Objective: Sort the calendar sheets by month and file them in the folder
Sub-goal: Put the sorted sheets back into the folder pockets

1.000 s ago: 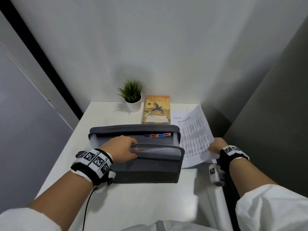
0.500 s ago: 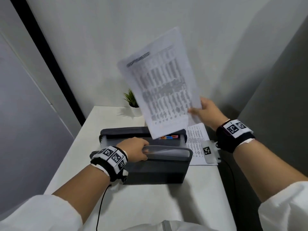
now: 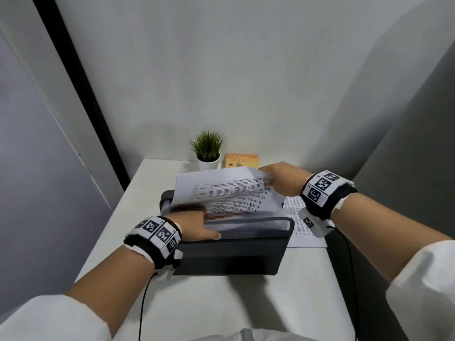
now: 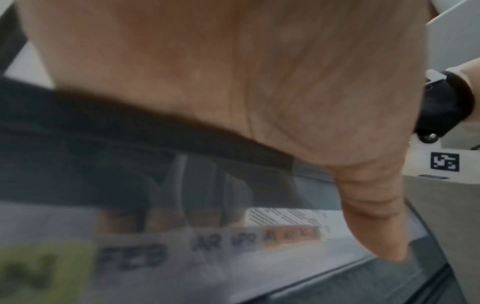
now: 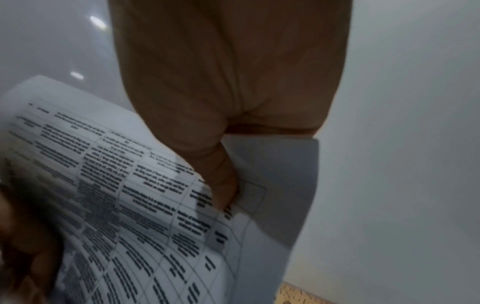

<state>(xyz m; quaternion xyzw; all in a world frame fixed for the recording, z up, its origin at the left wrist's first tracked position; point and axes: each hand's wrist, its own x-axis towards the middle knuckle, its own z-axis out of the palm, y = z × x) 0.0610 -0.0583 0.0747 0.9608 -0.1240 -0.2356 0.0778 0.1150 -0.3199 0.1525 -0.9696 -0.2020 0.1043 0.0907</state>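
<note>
A dark grey expanding folder [image 3: 231, 254] stands open mid-table. Its month tabs [image 4: 132, 255] read FEB and onward in the left wrist view. My left hand [image 3: 197, 225] grips the folder's front dividers, fingers inside a pocket and thumb [image 4: 374, 216] on the front wall. My right hand [image 3: 283, 180] pinches the right edge of a printed calendar sheet [image 3: 221, 190], thumb [image 5: 221, 181] on its printed face [image 5: 130, 195]. The sheet bows over the folder's mouth, its lower edge down among the dividers. More calendar sheets [image 3: 300, 225] lie flat on the table right of the folder.
A small potted plant [image 3: 208, 148] and an orange book [image 3: 242, 160] sit at the back of the white table [image 3: 221, 303], against the wall. A grey panel closes off the right side, close to the table edge. A cable hangs from my left wrist.
My right hand lifted a sheet off the pile at the right, raised it high, then brought it down over the folder's mouth. The left hand stayed on the folder's dividers.
</note>
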